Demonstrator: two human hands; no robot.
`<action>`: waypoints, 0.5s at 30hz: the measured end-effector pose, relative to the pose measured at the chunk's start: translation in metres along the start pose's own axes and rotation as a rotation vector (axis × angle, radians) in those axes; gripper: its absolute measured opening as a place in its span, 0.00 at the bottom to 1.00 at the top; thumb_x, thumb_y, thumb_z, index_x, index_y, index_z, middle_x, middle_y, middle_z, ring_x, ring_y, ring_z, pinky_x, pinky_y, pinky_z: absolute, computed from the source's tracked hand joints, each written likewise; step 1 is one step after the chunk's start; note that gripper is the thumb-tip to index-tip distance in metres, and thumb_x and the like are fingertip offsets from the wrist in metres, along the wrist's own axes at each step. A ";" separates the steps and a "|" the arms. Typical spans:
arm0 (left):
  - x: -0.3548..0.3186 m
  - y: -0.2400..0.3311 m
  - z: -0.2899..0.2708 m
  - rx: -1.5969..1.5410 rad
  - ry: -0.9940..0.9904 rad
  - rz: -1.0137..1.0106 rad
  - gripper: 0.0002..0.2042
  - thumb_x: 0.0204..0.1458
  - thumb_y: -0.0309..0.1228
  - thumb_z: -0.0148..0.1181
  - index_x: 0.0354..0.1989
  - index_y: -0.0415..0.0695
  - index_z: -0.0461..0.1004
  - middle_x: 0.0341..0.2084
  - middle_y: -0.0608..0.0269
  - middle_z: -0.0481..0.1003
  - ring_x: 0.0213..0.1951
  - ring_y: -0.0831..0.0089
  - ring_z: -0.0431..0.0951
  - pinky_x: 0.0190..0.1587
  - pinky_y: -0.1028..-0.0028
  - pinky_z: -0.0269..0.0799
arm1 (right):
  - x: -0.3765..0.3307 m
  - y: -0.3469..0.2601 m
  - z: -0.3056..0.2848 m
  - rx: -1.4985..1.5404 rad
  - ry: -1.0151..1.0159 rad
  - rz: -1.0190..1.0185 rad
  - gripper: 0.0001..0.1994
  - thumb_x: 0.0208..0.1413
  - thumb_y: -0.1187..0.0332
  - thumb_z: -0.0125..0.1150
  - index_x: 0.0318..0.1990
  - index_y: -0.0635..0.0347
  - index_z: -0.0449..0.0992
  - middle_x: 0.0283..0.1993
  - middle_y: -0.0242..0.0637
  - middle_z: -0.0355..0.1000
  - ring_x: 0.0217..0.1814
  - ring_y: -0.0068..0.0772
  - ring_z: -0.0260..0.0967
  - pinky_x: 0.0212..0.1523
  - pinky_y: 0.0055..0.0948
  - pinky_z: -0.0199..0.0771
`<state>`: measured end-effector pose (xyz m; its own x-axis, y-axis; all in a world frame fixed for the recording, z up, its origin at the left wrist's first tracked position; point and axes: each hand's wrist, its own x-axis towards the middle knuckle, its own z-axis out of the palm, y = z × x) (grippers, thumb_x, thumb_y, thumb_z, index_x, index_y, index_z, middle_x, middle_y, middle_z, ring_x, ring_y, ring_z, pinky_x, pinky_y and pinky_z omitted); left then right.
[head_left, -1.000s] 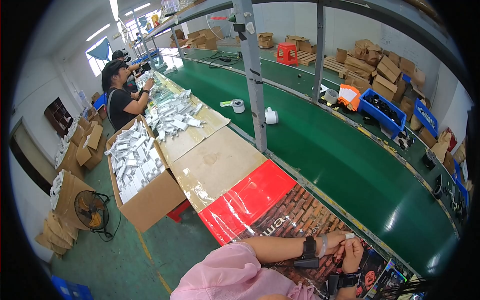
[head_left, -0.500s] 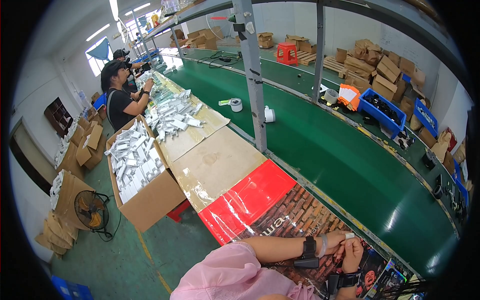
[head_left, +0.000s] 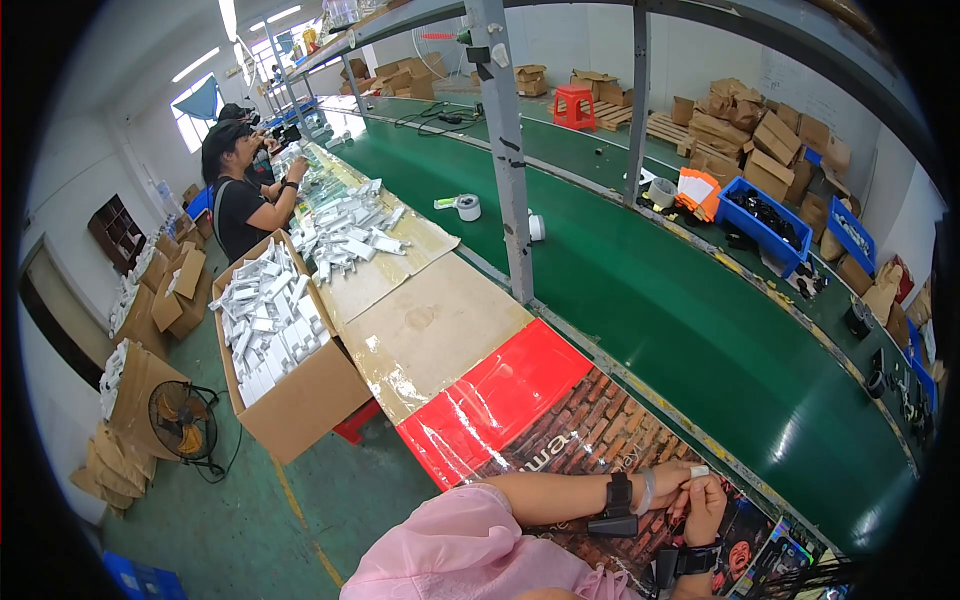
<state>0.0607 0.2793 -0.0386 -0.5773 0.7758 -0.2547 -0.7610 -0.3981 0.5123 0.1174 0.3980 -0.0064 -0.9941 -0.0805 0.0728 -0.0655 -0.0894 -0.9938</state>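
Observation:
My left hand (head_left: 670, 483) and my right hand (head_left: 706, 507) meet at the lower right, above a table mat (head_left: 590, 425) with a brick pattern. Fingers of both are bent and closed together at the tips. A small white piece (head_left: 699, 471) shows at the fingertips; whether it is a held part or a wrap on a finger I cannot make out. Each wrist wears a black strap with a dark box, and a pale band circles my left wrist. Along the table to the left lies a heap of white plastic parts (head_left: 350, 232), well away from my hands.
A carton (head_left: 300, 400) full of white parts stands beside the table. Behind it a person in black (head_left: 240, 200) works at the bench. Past a grey post (head_left: 505, 150) runs a green conveyor belt (head_left: 640, 300) carrying white round-headed devices (head_left: 468, 207). Blue bins (head_left: 765, 222) stand beyond.
The white round-headed devices on the green belt have shifted slightly to the left. The farther co-worker's head has dipped a little. My hands stay in nearly the same place.

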 end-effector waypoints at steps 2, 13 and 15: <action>-0.002 0.002 0.003 -0.003 0.002 0.002 0.14 0.63 0.33 0.38 0.49 0.39 0.66 0.20 0.61 0.69 0.13 0.73 0.68 0.14 0.74 0.67 | 0.000 0.000 0.000 -0.003 0.003 0.002 0.14 0.64 0.62 0.49 0.30 0.64 0.68 0.15 0.33 0.64 0.11 0.22 0.59 0.14 0.18 0.62; -0.003 0.004 0.009 -0.050 0.050 -0.004 0.11 0.63 0.31 0.38 0.45 0.40 0.66 0.16 0.61 0.67 0.10 0.70 0.68 0.10 0.72 0.67 | 0.000 0.000 -0.001 0.000 0.002 0.003 0.14 0.64 0.62 0.49 0.30 0.64 0.68 0.15 0.34 0.64 0.11 0.21 0.59 0.14 0.18 0.61; 0.000 0.001 0.004 -0.032 0.053 0.002 0.11 0.63 0.31 0.38 0.44 0.40 0.66 0.15 0.61 0.67 0.09 0.70 0.68 0.09 0.72 0.67 | 0.000 -0.002 0.001 0.003 0.000 0.001 0.14 0.64 0.62 0.49 0.30 0.64 0.68 0.15 0.34 0.64 0.11 0.21 0.59 0.14 0.18 0.61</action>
<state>0.0610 0.2811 -0.0347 -0.5933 0.7482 -0.2970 -0.7681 -0.4158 0.4869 0.1175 0.3971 -0.0048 -0.9941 -0.0807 0.0723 -0.0647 -0.0928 -0.9936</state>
